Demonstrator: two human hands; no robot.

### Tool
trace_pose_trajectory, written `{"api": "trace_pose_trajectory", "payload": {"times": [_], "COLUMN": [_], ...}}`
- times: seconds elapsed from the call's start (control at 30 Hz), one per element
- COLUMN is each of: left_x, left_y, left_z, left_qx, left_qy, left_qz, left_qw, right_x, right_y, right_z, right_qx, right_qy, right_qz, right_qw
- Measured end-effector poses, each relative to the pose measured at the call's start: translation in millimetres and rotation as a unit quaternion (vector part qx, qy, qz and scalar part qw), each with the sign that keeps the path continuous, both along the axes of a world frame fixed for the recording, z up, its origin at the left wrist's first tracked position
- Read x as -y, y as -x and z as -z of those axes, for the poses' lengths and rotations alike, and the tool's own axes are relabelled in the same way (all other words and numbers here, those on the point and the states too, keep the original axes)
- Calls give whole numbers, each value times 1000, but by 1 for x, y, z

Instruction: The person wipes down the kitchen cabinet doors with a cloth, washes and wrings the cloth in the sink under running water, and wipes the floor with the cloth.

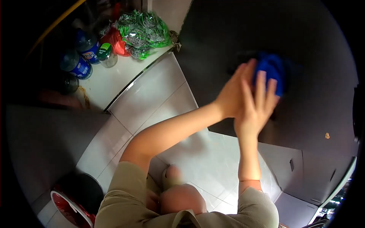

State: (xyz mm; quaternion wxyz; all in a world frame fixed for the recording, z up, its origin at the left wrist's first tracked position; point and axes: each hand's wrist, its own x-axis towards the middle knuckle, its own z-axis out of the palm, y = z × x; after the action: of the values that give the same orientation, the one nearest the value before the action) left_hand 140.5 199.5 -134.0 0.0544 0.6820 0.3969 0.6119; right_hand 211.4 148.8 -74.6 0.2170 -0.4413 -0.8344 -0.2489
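Note:
A bright blue cloth (273, 66) lies against a dark, smooth cabinet door (304, 110), bunched up and somewhat blurred. My right hand (256, 104) lies over its lower part, fingers stretched and apart, holding it to the surface. Close beside it, my left hand (232, 93) reaches in from the left, and its fingers run up along the cloth's left edge. The two hands overlap near the wrists and palms. Part of the left hand's fingers is blurred, and the right hand hides some of that hand.
On a white shelf (100, 78) stand blue-labelled bottles (81, 70), a green-lidded jar (107, 57) and plastic-wrapped metal scourers (140, 34). A red-and-black bin (70, 205) stands at the lower left on the tiled floor (152, 95). Grey cabinets (315, 174) line the lower right.

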Motion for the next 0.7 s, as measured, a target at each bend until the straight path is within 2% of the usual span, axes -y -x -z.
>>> {"api": "trace_pose_trajectory", "payload": {"times": [0.03, 0.1, 0.17, 0.2, 0.27, 0.3, 0.37, 0.43, 0.5, 0.6, 0.7], "left_x": [1, 6, 5, 4, 3, -2, -3, -21, -40, -71, -81], "left_y": [9, 21, 13, 20, 35, 40, 52, 70, 85, 79, 70], "left_z": [15, 70, 152, 177, 171, 167, 128, 79, 37, 56, 140], "left_qx": [33, -190, -141, 67, 227, 183, 96, 47, 21, 99, 63], "left_qy": [58, 120, 184, 255, 275, 238, 165, 86, 59, 21, 120], "left_qz": [24, -53, -80, 62, 165, 129, 55, 35, 30, 30, -52], "left_qw": [997, 973, 969, 963, 920, 945, 980, 995, 998, 994, 989], "right_x": [-9, -25, -39, -45, -54, -61, -68, -74, -81, -92, -111], "right_y": [2, 14, 24, 29, 43, 46, 52, 58, 68, 85, 93], "right_z": [17, 52, 88, 106, 111, 107, 72, 33, 11, 24, 78], "right_qx": [13, 21, 30, 31, 12, -9, -50, -91, -100, -65, -63], "right_qy": [29, 95, 149, 153, 174, 165, 153, 84, 19, -3, 92], "right_qz": [-30, -98, -148, -150, -158, -166, -179, -176, -146, -111, -165], "right_qw": [999, 990, 977, 976, 972, 972, 971, 977, 984, 992, 980]}}
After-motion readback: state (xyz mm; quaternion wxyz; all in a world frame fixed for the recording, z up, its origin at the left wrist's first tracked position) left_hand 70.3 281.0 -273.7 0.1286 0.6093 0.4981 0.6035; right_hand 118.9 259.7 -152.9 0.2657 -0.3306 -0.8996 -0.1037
